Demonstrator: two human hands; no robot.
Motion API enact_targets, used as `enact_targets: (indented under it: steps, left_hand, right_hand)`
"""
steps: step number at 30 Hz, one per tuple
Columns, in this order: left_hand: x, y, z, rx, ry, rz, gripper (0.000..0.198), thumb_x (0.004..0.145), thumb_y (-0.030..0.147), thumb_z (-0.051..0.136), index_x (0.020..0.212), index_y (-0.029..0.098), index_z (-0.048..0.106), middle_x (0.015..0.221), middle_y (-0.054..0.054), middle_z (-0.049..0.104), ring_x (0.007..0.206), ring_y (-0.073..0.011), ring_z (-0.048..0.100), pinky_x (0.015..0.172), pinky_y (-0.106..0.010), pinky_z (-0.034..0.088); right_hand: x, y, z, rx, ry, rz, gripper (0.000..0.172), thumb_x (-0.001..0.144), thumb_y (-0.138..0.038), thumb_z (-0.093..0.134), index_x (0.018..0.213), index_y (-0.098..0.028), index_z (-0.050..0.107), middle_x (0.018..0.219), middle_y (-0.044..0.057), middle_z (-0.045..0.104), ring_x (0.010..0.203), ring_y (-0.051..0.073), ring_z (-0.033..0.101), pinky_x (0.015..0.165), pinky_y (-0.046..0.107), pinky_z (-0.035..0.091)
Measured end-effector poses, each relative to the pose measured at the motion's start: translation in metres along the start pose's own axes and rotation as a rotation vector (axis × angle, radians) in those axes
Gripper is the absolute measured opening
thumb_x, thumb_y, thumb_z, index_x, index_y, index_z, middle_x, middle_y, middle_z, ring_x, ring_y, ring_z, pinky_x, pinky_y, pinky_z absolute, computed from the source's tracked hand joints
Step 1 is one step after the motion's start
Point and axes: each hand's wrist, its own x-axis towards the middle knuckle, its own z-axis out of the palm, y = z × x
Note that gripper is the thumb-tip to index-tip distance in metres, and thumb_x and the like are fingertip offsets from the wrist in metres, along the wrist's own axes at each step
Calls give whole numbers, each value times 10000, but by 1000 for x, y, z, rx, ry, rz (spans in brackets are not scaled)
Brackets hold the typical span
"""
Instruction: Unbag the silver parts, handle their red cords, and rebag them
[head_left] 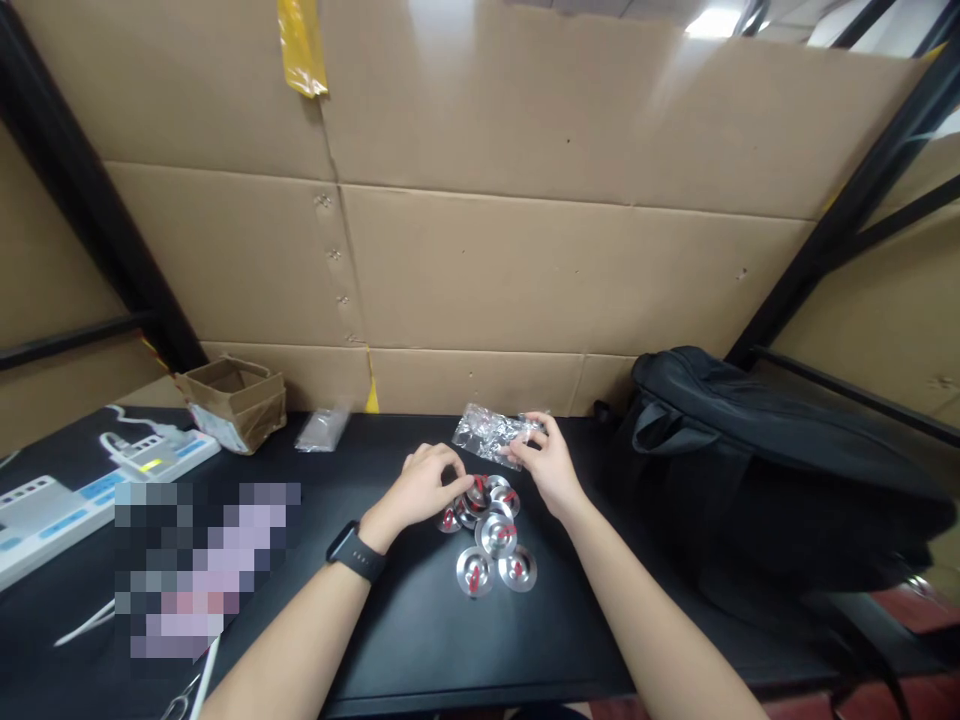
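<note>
Small shiny metal finger cymbals (496,534) with domed centres and red cord lie in a loose, overlapping cluster on the black table. My left hand (431,485), wearing a black watch (355,551), is at the cluster's upper left. Its thumb and fingers close on a finger cymbal (478,490) by the red cord; the exact grip is partly hidden. Just behind the cluster lies a crumpled clear plastic bag (484,432). My right hand (546,460) pinches the bag's right end between thumb and fingers.
A black fabric bag (750,470) fills the right side. On the left are an opened cardboard box (236,400), a small clear packet (322,430), a white power strip (97,500) with cables, and a blurred-out patch. Cardboard panels (480,270) stand behind the table.
</note>
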Motion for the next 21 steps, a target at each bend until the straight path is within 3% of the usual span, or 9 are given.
enact_targets:
  steps: [4,9,13,15,18,21]
  left_hand:
    - [4,5,2,-242,148,-68,278,826,459,696,968,225,648,928,-35,735,900,-221,671,851,-350,487]
    - [10,0,4,-551,204,-149,245,807,364,730,933,175,639,848,-58,746,786,-194,718,738,-300,546]
    - [12,-4,-6,-656,199,-177,325,796,339,741,1047,163,632,803,-58,755,695,-175,710,661,-281,552]
    - [13,-7,-17,-641,251,-172,363,788,326,746,1087,159,626,806,-60,757,721,-173,710,692,-282,557]
    - [12,-24,-43,-578,464,-194,394,782,332,736,1113,158,615,856,-68,750,763,-170,708,697,-268,555]
    - [4,-57,-80,-471,843,-276,428,773,307,709,1156,165,585,969,-81,731,830,-172,712,704,-263,559]
  right_hand:
    - [-12,1,15,-2,-108,39,588,703,-314,826,1174,-282,476,837,-45,623,717,180,713,707,315,564]
    - [-19,6,23,-48,-209,70,539,721,-298,811,1164,-294,502,867,-40,597,680,155,677,575,256,530]
    - [-16,7,22,-75,-233,25,498,773,-323,776,1176,-279,488,844,-40,599,662,165,690,584,269,524]
    - [-13,6,19,-98,-220,3,470,805,-341,746,1183,-273,476,861,-34,602,648,170,697,563,266,509]
    - [-10,5,15,-130,-179,-35,444,813,-333,731,1170,-263,477,890,-30,592,622,154,689,542,248,485]
    - [-8,5,12,-142,-163,-62,447,800,-318,732,1166,-259,483,906,-29,576,610,135,671,538,241,482]
